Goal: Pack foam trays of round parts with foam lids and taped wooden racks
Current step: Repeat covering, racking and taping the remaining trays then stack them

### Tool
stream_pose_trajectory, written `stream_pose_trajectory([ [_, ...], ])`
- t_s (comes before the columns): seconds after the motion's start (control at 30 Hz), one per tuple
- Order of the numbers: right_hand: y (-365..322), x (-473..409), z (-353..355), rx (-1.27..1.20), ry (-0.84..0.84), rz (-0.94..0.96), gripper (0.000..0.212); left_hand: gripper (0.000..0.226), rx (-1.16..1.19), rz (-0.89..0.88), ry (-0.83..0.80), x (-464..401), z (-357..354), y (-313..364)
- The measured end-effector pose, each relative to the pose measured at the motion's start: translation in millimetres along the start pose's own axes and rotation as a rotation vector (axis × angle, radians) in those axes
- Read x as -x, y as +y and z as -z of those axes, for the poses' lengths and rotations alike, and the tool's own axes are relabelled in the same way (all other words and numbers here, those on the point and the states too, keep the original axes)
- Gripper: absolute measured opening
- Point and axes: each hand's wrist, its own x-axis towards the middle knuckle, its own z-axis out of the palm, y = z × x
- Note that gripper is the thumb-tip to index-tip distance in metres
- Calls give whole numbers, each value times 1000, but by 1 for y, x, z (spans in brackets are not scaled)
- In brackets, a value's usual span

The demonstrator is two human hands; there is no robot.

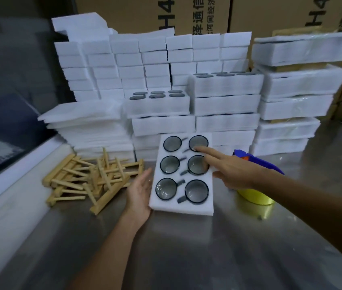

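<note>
A white foam tray [183, 207] lies on the steel table, holding several round dark-rimmed parts with short handles [196, 191] in its pockets. My left hand [139, 192] rests flat against the tray's left edge, fingers straight. My right hand [231, 169] reaches over the tray from the right, its index finger stretched out onto the round part in the far right pocket [198, 142]. A loose pile of wooden racks [90, 178] lies left of the tray. Thin foam lids [86, 120] are stacked behind that pile.
Stacks of filled foam trays [224, 105] and foam blocks [124, 63] wall off the back. Wrapped packs [300, 80] stand at the right. A blue tape dispenser with yellow tape [256, 197] sits under my right forearm. Cardboard boxes [270, 13] rise behind.
</note>
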Motion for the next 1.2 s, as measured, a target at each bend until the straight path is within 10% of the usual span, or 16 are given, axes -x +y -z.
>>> stream_pose_trajectory([
  [0.4, -25, -1, -62, -993, 400, -484, 55, 27, -496, -255, 254, 4, -10, -19],
  [0.57, -30, 2, -84, -1381, 569, -731, 23, 16, -584, -347, 295, 7, -7, -22],
  [0.87, -33, 9, -90, -1236, 599, -700, 14, 13, -564, -345, 345, 3, -3, -24],
  [1.2, -28, -13, -83, -1161, 697, -1102, 18, 11, -897, -832, 197, -40, -69, 94],
])
